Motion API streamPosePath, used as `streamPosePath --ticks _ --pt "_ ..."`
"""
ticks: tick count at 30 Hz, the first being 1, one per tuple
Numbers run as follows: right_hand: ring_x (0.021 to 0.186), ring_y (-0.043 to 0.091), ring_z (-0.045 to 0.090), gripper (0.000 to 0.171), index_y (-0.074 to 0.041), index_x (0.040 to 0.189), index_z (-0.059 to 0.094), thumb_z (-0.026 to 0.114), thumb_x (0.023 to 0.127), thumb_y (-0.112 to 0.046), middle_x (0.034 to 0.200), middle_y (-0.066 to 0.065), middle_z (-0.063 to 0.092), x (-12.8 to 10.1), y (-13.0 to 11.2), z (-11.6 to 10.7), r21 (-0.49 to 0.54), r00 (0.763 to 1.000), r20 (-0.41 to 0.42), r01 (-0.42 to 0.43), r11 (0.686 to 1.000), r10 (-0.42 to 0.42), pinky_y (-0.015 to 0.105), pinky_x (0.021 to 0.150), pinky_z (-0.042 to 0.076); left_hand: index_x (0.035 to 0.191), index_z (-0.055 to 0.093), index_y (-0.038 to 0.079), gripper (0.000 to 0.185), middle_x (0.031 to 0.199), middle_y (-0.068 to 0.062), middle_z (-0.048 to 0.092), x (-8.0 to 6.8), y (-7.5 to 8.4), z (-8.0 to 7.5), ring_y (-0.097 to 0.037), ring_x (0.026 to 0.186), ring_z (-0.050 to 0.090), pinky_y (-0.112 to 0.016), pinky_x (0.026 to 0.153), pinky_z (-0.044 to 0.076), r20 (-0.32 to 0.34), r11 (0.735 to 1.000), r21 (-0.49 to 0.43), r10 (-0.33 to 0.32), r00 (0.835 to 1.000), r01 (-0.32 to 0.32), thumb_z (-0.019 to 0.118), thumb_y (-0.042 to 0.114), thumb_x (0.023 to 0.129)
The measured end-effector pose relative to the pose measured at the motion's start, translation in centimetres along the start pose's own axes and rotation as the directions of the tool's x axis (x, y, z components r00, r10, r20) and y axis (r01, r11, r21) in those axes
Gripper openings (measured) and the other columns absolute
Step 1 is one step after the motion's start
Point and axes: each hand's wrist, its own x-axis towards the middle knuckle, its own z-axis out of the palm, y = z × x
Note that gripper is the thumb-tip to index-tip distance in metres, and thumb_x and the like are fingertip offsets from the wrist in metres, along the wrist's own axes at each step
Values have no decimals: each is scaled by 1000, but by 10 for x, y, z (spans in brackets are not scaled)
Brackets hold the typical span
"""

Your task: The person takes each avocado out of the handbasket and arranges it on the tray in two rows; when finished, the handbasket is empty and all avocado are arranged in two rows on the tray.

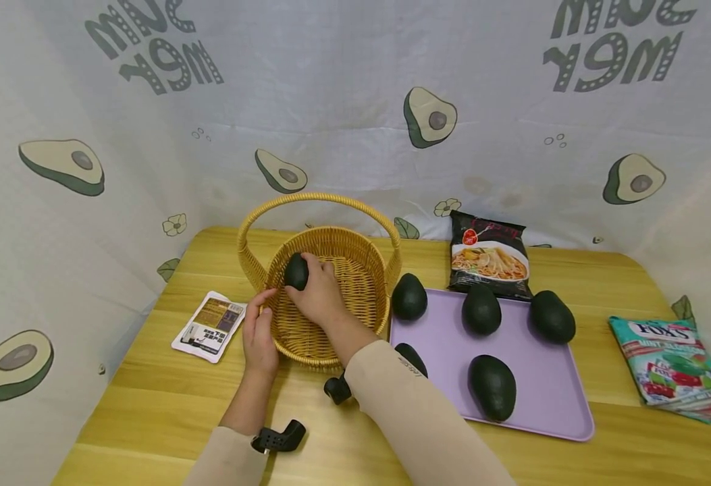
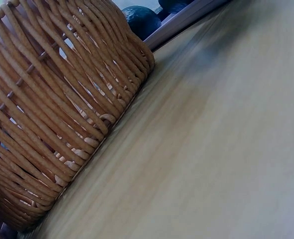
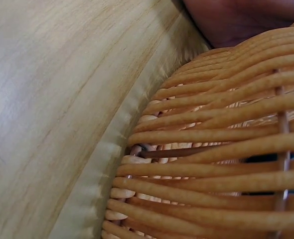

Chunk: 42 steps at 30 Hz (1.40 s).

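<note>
My right hand (image 1: 321, 295) reaches down into a yellow wicker basket (image 1: 358, 287) and grips a dark green avocado (image 1: 295, 272) near the basket's left inner wall. On the basket's left side, my left hand (image 1: 260, 341) holds the rim, its fingertips at the edge. The left wrist view shows the basket's woven side (image 2: 62, 99) standing on the table. In the right wrist view, the woven side (image 3: 212, 134) fills the lower right, with part of a hand (image 3: 236, 20) against it at the top. Most of the left fingers are hidden.
Right of the basket lies a lilac tray (image 1: 540, 398) with several avocados (image 1: 492, 388). A black noodle packet (image 1: 490, 260) stands behind the tray. A teal candy bag (image 1: 674, 368) lies far right, a white pouch (image 1: 209, 327) left of the basket. A printed curtain (image 1: 343, 121) hangs behind.
</note>
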Motion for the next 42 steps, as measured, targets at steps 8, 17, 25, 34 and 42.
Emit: streamPosePath --ticks 8,17,25,34,42 --pt "121 40 60 74 -18 158 35 72 95 -28 144 23 42 2 0 -1 54 999 -47 13 998 -10 52 99 54 133 56 -5 40 141 -20 54 0 0 0 -6 137 42 -25 116 27 -1 1000 -10 2 1000 -2 33 7 103" --pt "119 39 59 75 -20 157 35 73 93 -29 144 21 40 -1 -4 -5 166 987 -158 68 984 -42 53 97 54 133 56 -5 39 140 -19 55 0 1 0 -4 134 44 -23 114 29 -10 1000 -9 9 1000 -9 33 6 103" --pt "111 38 63 75 -20 155 37 75 90 -28 142 20 41 -9 -13 -9 127 957 -241 197 972 -163 50 92 57 131 57 -5 38 127 11 60 0 1 0 -3 131 45 -22 113 29 -27 1000 -15 7 1000 -7 35 7 103" --pt "110 36 61 75 -22 154 38 75 89 -28 142 18 41 -17 -19 -20 163 950 -260 221 962 -174 50 91 57 132 57 -4 38 128 13 59 0 2 1 -3 132 45 -22 113 29 -29 1000 -12 -12 1000 12 34 8 103" --pt "109 35 63 75 -21 154 41 77 88 -32 140 18 44 -33 -25 -39 127 972 -178 177 976 -153 48 89 58 131 58 -5 38 134 -5 61 0 0 0 -3 132 45 -22 112 30 -30 1000 -2 -3 1000 3 34 8 103"
